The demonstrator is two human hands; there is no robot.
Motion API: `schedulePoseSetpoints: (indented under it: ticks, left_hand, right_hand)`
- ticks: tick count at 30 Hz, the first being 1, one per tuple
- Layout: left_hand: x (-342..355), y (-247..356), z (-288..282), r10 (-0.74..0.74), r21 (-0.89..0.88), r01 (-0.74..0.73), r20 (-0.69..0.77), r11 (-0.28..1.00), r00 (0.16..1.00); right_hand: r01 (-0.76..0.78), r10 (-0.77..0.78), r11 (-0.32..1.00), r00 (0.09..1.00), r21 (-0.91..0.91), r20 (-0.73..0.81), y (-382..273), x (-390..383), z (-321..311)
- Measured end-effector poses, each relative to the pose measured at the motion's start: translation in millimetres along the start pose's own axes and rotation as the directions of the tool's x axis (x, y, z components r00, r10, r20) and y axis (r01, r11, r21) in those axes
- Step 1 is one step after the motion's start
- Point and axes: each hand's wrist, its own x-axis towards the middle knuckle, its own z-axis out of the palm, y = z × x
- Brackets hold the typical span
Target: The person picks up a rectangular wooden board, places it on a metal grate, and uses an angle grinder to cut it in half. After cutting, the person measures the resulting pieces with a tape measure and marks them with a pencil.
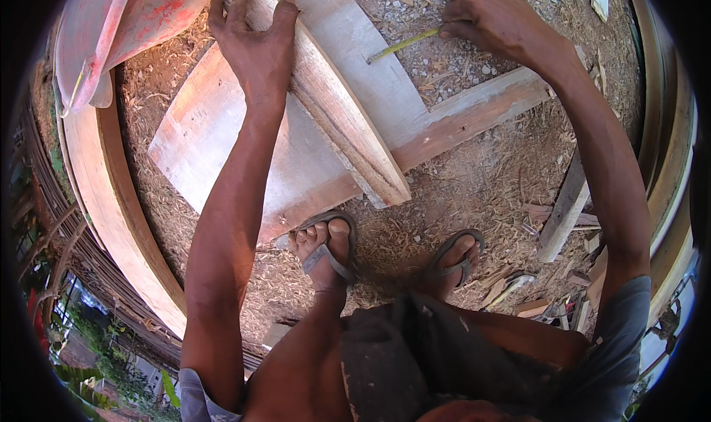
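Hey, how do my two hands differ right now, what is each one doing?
The left hand lies spread over the edge of the wooden board, gripping it. The right hand is closed, pinching a thin yellow-green stick clear of the board. Both are bare, reaching forward above the sawdust-covered ground.

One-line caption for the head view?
Left hand grips a plank on edge; right hand holds a yellow pencil.

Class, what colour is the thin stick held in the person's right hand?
Yellow-green: the thin stick in the right hand, seen in the head view.
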Motion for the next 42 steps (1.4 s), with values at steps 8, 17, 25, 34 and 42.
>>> schedulePoseSetpoints:
  ticks: [8,17,25,34,42]
  left_hand:
    - [4,-10,-1,0.065,0.047,-0.066,0.038,0.997,0.997]
    - [4,-34,4,0.154,0.051,-0.151,-0.051,0.987,0.987]
    - [8,-37,9,0.17,0.028,-0.168,-0.07,0.985,0.983]
    - [10,-40,7,0.224,0.032,-0.222,-0.078,0.974,0.971]
    - [7,-31,9,0.14,-0.084,-0.147,-0.084,0.986,0.987]
  right_hand:
    - [0.022,-0.009,0.997,0.985,-0.076,0.17,-33,-44,-10]
    - [-0.249,0.215,0.966,0.924,0.074,0.316,-62,-35,-4]
    - [-0.151,0.133,0.986,0.966,0.066,0.222,-65,-41,13]
    - [-0.161,0.155,0.987,0.964,0.009,0.215,-78,-37,8]
    - [-0.251,0.242,0.968,0.93,-0.006,0.277,-88,-36,5]
